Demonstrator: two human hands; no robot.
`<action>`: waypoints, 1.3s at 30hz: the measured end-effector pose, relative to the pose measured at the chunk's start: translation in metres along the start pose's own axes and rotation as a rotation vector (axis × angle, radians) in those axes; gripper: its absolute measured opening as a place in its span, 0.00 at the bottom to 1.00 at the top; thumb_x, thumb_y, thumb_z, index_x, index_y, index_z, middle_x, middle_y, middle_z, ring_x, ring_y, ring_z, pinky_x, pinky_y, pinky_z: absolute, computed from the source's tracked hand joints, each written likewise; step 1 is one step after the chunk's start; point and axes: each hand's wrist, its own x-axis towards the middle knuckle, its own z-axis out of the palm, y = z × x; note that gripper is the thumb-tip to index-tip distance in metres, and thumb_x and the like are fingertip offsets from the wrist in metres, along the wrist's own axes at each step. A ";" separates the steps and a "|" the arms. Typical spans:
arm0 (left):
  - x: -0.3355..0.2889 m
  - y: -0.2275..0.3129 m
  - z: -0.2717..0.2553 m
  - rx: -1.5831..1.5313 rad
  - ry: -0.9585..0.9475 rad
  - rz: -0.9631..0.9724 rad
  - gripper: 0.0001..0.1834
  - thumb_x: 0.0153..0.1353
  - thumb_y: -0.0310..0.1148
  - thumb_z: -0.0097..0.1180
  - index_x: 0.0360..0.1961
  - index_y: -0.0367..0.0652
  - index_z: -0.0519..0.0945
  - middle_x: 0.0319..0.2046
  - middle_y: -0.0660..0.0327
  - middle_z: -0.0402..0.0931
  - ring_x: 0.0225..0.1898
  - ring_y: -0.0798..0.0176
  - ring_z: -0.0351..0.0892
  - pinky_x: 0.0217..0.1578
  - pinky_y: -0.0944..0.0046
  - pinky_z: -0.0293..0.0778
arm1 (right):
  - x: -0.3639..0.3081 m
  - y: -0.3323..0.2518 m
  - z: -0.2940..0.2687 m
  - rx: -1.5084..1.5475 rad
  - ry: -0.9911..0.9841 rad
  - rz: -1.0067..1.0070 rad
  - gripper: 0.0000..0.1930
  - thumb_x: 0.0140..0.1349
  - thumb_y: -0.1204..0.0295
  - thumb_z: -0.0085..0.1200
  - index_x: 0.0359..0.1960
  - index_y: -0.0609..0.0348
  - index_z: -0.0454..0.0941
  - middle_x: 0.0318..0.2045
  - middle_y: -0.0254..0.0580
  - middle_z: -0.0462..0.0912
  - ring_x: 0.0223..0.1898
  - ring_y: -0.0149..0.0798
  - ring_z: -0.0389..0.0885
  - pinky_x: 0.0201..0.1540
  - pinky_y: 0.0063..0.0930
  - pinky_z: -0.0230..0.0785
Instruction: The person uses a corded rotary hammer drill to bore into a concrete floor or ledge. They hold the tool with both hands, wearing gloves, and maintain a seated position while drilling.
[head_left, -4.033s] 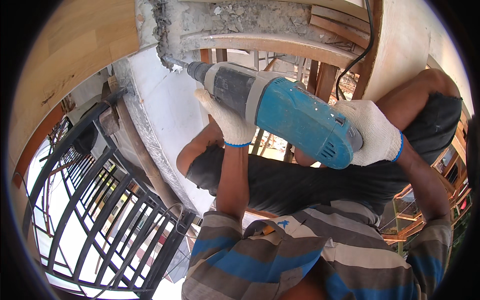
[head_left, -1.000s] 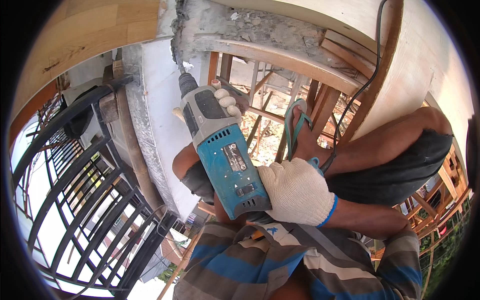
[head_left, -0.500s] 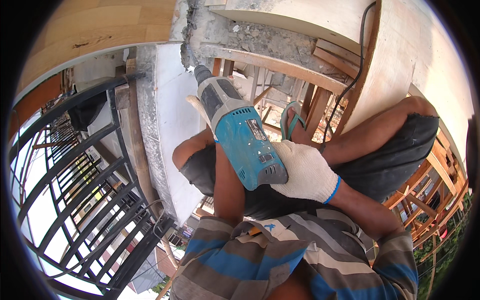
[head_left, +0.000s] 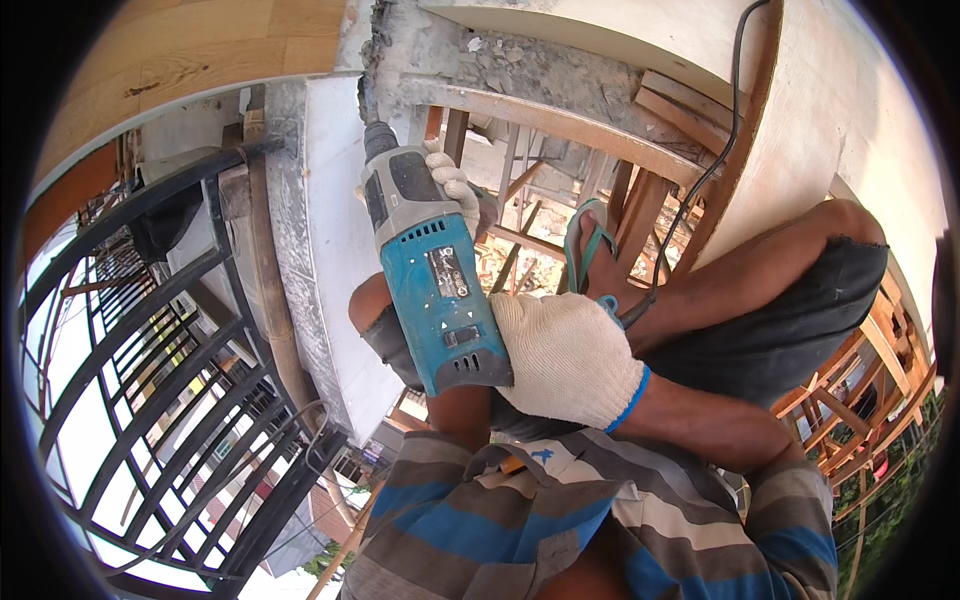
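A teal and grey hammer drill (head_left: 440,285) lies slantwise across the middle of the view, its dark chuck (head_left: 379,138) pointing away from me. The bit's end meets the broken concrete edge (head_left: 370,75) beside the white slab; its tip cannot be made out. My right hand (head_left: 570,355), in a cream knitted glove with a blue cuff, is closed round the rear grip. Under the front housing, my left hand (head_left: 452,182) wraps the tool; only its gloved fingers show on the right side, the rest hidden by the drill.
A black cord (head_left: 690,205) runs from beside my right hand up along a wooden board (head_left: 800,120). Black metal railing (head_left: 150,390) stands left of the white slab (head_left: 345,250). Rubble (head_left: 510,65) lies on the far ledge. Below the open timber frame, debris shows past my sandalled foot (head_left: 590,245).
The drill has swung to a steeper angle, its rear end moving left and slightly nearer to me. My right hand has moved left with it. The left hand's fingers show more now.
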 end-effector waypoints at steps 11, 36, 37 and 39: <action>-0.008 -0.011 -0.038 0.126 0.113 0.125 0.34 0.72 0.47 0.68 0.70 0.38 0.72 0.51 0.58 0.80 0.54 0.57 0.84 0.57 0.53 0.84 | -0.034 0.032 -0.008 0.027 0.006 0.039 0.26 0.59 0.59 0.69 0.54 0.61 0.80 0.32 0.54 0.87 0.34 0.59 0.91 0.37 0.51 0.83; -0.004 -0.023 -0.022 0.065 0.141 0.047 0.24 0.82 0.44 0.51 0.71 0.42 0.75 0.53 0.58 0.82 0.55 0.58 0.84 0.60 0.55 0.82 | -0.022 0.057 -0.012 0.055 -0.093 0.039 0.24 0.58 0.58 0.68 0.51 0.62 0.82 0.34 0.54 0.89 0.36 0.56 0.92 0.40 0.49 0.85; -0.003 -0.023 -0.015 0.046 0.140 0.068 0.23 0.83 0.43 0.50 0.71 0.42 0.75 0.53 0.59 0.83 0.55 0.58 0.84 0.60 0.55 0.82 | -0.020 0.054 -0.007 0.035 -0.094 0.029 0.24 0.59 0.58 0.68 0.51 0.63 0.82 0.34 0.54 0.89 0.36 0.56 0.92 0.40 0.49 0.84; -0.013 -0.001 -0.031 0.046 0.064 0.002 0.24 0.82 0.43 0.51 0.71 0.42 0.75 0.53 0.59 0.82 0.54 0.58 0.84 0.59 0.56 0.82 | -0.018 0.038 0.002 0.021 -0.152 0.044 0.24 0.60 0.58 0.67 0.50 0.66 0.81 0.33 0.56 0.88 0.35 0.56 0.92 0.38 0.48 0.84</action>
